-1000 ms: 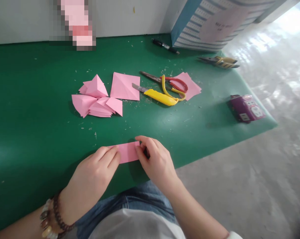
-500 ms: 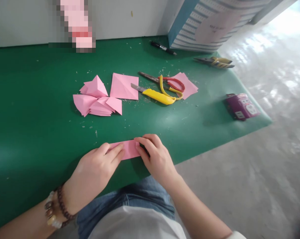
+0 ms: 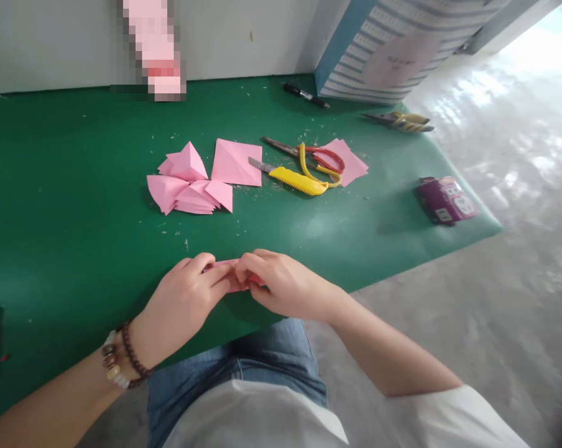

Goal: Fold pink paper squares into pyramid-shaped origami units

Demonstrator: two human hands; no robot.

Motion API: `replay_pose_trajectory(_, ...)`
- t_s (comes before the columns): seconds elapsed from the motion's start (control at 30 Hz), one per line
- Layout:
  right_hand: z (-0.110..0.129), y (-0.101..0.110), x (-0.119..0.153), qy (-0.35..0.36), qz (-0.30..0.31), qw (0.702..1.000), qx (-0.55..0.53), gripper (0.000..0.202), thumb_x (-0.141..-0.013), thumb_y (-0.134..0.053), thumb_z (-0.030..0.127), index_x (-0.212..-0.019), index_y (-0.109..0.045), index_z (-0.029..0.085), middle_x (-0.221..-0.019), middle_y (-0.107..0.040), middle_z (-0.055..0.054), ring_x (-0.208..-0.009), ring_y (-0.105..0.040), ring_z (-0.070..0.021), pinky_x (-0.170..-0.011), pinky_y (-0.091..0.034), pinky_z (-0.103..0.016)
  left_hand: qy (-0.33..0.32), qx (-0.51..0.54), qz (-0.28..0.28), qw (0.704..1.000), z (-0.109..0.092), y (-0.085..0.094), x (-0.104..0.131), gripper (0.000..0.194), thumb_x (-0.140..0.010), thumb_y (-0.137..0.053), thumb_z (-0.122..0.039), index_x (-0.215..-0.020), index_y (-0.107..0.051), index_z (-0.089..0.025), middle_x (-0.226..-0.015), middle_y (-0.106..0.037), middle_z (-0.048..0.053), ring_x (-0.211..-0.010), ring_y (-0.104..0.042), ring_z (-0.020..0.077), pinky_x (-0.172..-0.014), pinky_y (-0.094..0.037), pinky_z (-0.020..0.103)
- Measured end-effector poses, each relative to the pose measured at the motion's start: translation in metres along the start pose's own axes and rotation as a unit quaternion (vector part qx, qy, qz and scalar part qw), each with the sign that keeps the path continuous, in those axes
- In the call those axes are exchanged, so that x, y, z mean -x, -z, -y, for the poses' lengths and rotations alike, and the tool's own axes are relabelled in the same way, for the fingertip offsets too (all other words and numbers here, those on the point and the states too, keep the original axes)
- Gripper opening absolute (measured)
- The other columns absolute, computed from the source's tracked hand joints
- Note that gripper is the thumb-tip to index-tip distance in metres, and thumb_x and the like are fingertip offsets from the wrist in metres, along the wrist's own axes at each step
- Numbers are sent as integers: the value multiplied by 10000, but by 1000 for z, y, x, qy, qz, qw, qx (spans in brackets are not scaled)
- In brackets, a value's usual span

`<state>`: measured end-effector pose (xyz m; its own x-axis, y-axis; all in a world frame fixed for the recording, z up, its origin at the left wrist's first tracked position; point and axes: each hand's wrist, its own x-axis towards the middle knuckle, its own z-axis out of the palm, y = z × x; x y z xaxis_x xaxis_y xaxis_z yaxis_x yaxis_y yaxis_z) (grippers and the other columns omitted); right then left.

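While gripping the paper [image 3: 237, 287] toward its left end with the left hand [image 3: 183, 295], pinches its right end in the bent fingers of the right hand [image 3: 281, 283], as seen from the head camera. Has the hands close together, both clamped on the paper, and hides most of it under the fingers. Holds it at the near side of the green table [image 3: 76, 218], in front of the body; cannot tell about contact with the surface. Wears bracelets [image 3: 134, 354] on the left wrist.

Beyond the hands, has a heap [image 3: 192, 186] of folded pink pieces, and just to its right a creased pink square [image 3: 237, 163]. Has a yellow knife [image 3: 297, 180] with its blade tip over the square's right edge. Just behind the knife, has scissors [image 3: 302, 153] with red and yellow loops, partly over a pink stack [image 3: 354, 160]. Farther back, has a pen [image 3: 306, 95] near a striped bag [image 3: 383, 56], then pliers [image 3: 400, 121] to the right. Near the table's right end, has a purple box [image 3: 449, 202].
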<state>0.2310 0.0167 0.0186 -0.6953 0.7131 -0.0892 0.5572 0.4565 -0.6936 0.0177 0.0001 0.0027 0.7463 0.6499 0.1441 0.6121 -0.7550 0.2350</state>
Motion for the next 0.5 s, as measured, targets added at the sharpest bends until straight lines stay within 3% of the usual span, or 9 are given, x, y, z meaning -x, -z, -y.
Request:
replay_pose_trajectory(0.17, -3, 5, 1, -55, 35, 996, 65, 190, -786, -452, 16, -867, -490, 184, -783, -610, -31, -734, -567, -161, -638, -411, -252, 0, -3, 12, 1000, 1, -1, 2, 344, -909, -583, -112, -1242, -600, -197, -1139, -674, 34, -951, -568, 220, -734, -503, 365)
replay_pose_trajectory(0.5, -14, 13, 35, -85, -19, 995, 58, 200, -763, -477, 9, -826, -514, 195, -756, -605, -9, -662, -558, -135, -605, -435, -240, -3, -14, 3, 1000, 2, -1, 2, 378, -891, -528, -38, -1217, -632, -198, -1223, -662, 35, -989, -556, 234, -775, -512, 366)
